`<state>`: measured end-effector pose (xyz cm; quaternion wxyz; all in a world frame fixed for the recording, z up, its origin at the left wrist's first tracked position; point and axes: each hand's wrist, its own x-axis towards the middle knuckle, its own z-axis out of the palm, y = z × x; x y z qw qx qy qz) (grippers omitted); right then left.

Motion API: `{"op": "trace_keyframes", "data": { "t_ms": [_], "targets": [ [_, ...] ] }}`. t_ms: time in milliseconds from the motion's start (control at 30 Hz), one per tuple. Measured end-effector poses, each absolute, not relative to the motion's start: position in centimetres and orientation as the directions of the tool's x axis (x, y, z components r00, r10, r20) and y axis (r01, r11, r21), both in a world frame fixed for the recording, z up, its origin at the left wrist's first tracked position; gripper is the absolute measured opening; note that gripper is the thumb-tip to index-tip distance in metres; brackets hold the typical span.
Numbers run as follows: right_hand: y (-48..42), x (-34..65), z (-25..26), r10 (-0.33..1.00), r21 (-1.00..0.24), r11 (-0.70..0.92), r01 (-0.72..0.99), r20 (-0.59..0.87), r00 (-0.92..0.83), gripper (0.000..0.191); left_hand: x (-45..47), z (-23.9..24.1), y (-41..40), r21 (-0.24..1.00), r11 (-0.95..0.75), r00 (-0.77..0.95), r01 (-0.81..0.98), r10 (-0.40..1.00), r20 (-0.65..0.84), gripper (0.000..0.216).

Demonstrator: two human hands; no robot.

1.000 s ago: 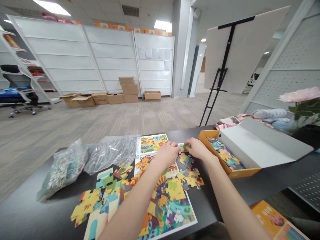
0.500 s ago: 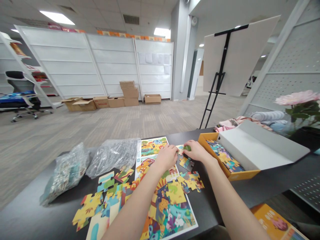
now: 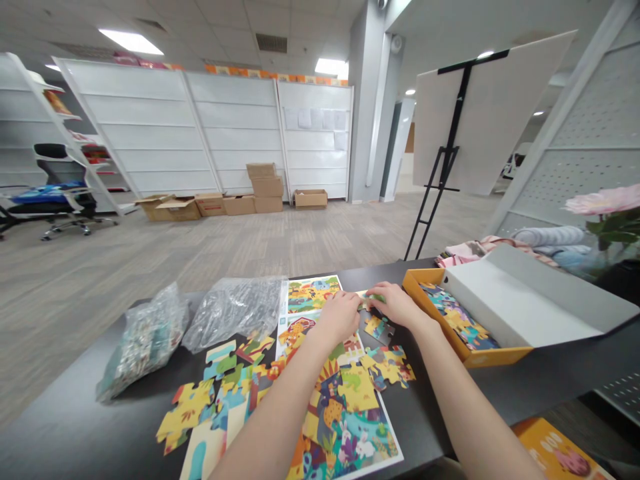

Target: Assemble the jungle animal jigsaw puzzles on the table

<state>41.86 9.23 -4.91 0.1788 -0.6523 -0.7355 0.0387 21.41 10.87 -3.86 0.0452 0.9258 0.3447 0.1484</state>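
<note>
**Jigsaw pieces at two hands, with printed sheet and yellow box, on a dark bench**

Right hand point(image 3: 397, 305): grip clamped, thumb and forefinger, on a green-printed jigsaw piece point(image 3: 376, 297), which lies between the two hands, just beyond the sheet's right edge.

Left hand point(image 3: 341, 315): over the sheet, fingertips just beside the piece; whether this grip is apart or together cannot be told, its fingertips being partly hidden.

Printed sheet point(image 3: 313, 293): animal scenes, white border; flat on the bench point(image 3: 423, 400), partly covered by the left forearm. On its lower part, one yellow piece with a green animal point(image 3: 359, 388).

Piece cluster point(image 3: 393, 367): mainly yellow, touching the sheet's right side; a smaller grey-and-yellow piece point(image 3: 380, 329) just beyond it.

Piece group point(image 3: 187, 410): yellow, left of the sheet, among further overlapping pieces.

Yellow box point(image 3: 495, 358): lid raised, right of the right hand; multicoloured pieces point(image 3: 463, 321) inside.

Clear plastic bag point(image 3: 147, 340): filled, far left.

Clear plastic wrapping point(image 3: 235, 310): crumpled, between bag and sheet.
</note>
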Motion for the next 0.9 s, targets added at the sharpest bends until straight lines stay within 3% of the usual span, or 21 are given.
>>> {"op": "trace_keyframes", "data": {
  "t_ms": [667, 900],
  "targets": [
    [9.06, 42.00, -4.90, 0.976, -0.310, 0.135, 0.941, 0.206, -0.073, 0.025, 21.29, -4.15, 11.43, 0.277, -0.751, 0.695, 0.600, 0.660, 0.284, 0.027],
    [8.93, 41.95, -4.72, 0.978, -0.299, 0.104, 0.948, 0.204, -0.043, 0.038, 21.26, -4.32, 11.30, 0.293, -0.714, 0.650, 0.636, 0.700, 0.296, 0.029]
  ]
}}
